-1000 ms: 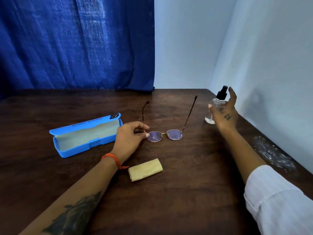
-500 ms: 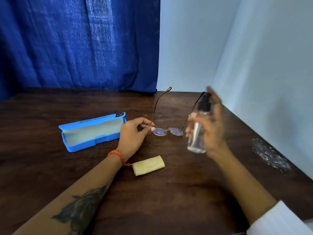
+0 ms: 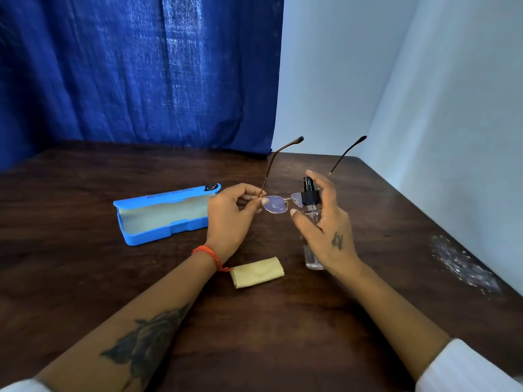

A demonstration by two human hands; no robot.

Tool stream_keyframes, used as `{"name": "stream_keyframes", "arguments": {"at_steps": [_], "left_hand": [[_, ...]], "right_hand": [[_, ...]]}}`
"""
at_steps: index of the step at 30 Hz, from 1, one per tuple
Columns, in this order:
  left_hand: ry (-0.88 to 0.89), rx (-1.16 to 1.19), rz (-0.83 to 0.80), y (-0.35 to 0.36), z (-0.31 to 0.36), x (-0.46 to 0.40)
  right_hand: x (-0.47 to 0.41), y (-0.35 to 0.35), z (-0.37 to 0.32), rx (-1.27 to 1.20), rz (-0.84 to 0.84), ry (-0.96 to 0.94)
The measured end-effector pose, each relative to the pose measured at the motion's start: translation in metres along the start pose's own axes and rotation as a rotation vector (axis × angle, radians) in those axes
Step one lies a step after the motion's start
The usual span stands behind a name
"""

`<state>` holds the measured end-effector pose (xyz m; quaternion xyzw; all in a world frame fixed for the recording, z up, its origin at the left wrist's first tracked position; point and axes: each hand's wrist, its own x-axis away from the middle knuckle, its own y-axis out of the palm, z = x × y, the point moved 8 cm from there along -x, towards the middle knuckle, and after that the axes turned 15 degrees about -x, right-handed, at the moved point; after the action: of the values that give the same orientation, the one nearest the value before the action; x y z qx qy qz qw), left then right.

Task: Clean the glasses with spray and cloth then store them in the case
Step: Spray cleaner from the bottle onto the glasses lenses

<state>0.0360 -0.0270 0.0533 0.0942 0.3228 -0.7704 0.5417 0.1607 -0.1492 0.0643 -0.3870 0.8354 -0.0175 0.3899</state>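
The left hand point(image 3: 230, 219) pinches the glasses point(image 3: 276, 204) at the corner of the frame beside the left lens, thumb and curled fingers closed on the hinge, and holds them lifted off the table with both temple arms open and pointing up and away. The right hand point(image 3: 325, 224) grips a small clear spray bottle point(image 3: 310, 216) upright, fingers wrapped round its body, the forefinger raised over the black pump top; the nozzle sits just beside the right lens, partly covering it from this view. An orange thread band point(image 3: 208, 254) circles the left wrist. Near that wrist a folded yellow cleaning cloth point(image 3: 257, 272) lies on the dark wooden table point(image 3: 283, 335). Further left the blue glasses case point(image 3: 164, 219) lies open, its pale lining showing. A crumpled clear plastic wrapper point(image 3: 461, 264) lies near the table's right edge, by the white wall point(image 3: 424, 108), and a blue curtain point(image 3: 141, 72) hangs behind.
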Motion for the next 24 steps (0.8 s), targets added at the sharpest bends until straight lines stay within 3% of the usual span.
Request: {"name": "stream_keyframes", "arguments": {"at_steps": [9, 24], "left_hand": [[0.060, -0.014, 0.044, -0.002, 0.006, 0.000], [0.094, -0.017, 0.050, -0.002, 0.013, 0.002]], "right_hand": [[-0.004, 0.012, -0.012, 0.322, -0.094, -0.034], [-0.004, 0.014, -0.014, 0.461, -0.123, -0.051]]}}
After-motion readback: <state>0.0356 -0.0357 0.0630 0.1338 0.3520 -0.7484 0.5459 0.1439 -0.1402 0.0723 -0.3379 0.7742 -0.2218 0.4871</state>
